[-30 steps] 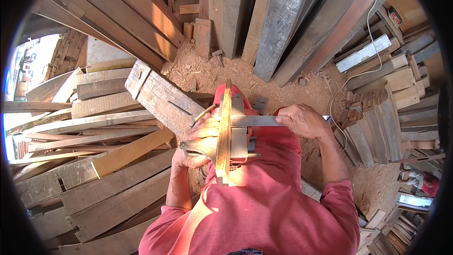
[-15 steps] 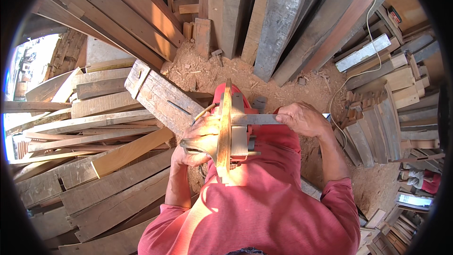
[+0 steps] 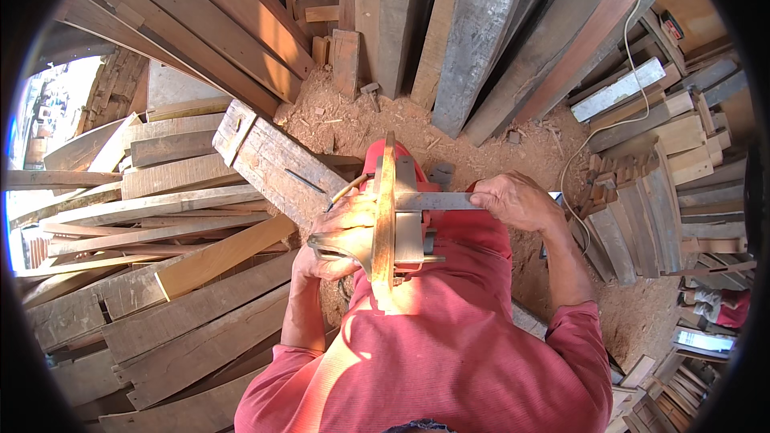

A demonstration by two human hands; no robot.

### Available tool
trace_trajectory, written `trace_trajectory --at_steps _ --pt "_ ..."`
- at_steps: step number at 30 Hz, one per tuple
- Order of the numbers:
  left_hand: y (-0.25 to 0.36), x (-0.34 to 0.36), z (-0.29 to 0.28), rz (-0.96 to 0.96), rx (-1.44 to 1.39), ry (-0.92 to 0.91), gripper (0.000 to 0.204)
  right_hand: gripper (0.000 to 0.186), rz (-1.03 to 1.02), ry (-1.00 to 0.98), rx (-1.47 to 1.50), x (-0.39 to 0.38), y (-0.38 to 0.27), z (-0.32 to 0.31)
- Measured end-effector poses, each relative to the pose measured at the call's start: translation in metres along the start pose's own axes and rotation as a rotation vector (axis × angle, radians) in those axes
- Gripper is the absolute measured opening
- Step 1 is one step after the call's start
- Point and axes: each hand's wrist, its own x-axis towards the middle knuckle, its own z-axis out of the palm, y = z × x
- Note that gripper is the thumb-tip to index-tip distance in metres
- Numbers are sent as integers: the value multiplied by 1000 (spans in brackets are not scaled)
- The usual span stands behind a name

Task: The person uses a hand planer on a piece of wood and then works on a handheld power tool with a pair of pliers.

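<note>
My left hand (image 3: 341,232) is wrapped round the dark curved handle (image 3: 341,247) of a tool held upright before my chest. A long brown wooden edge (image 3: 384,224) runs along the tool, with grey metal and red parts on its right side; its exact kind I cannot make out. My right hand (image 3: 517,202) is closed on one end of a flat grey metal strip (image 3: 437,201). The strip lies level, its other end against the tool's right side. Both forearms are bent inward over my red-clothed lap.
A worn plank (image 3: 273,160) bearing a thin dark rod (image 3: 305,180) slopes beyond my left hand. Stacked boards (image 3: 192,353) crowd the left, and tall planks (image 3: 481,32) lean ahead. A pale cable (image 3: 634,112) hangs at right. Sawdust (image 3: 393,124) covers the floor.
Almost nothing differs. Both hands keep their holds on the tool and the metal strip, with only a very slight shift.
</note>
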Motion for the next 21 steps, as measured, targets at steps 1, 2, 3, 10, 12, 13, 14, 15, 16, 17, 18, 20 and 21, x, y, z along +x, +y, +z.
trace_trajectory --at_steps 1,2,3,10,12,13,14,15,16,17,18,20,21 --pt "1 0 0 -2 3 4 67 69 -5 5 6 0 1 1" --pt "1 0 1 -11 9 11 67 69 -11 10 12 0 2 2" --pt "1 -1 1 -21 17 17 67 70 -15 15 18 0 2 2" --pt "-1 2 0 11 25 21 60 71 -11 17 24 -2 -1 -1" --pt "2 6 1 41 -39 40 60 71 13 14 30 -3 -2 -1" --pt "2 6 1 37 -36 34 59 70 10 18 21 -3 -1 0" --pt "2 6 0 33 -33 28 58 69 7 22 13 -3 1 2" --pt "2 6 0 28 -29 23 58 68 2 24 5 -3 3 3" --pt "2 4 1 25 -22 21 58 64 26 50 29 -4 3 3" --pt "2 3 0 25 -18 18 58 61 50 77 52 -6 2 1" --pt "2 2 1 25 -18 19 58 57 72 101 76 -9 3 1" --pt "5 2 1 32 -24 23 59 42 216 192 144 -21 23 11" --pt "5 2 1 34 -25 25 59 34 287 240 178 -28 40 21"
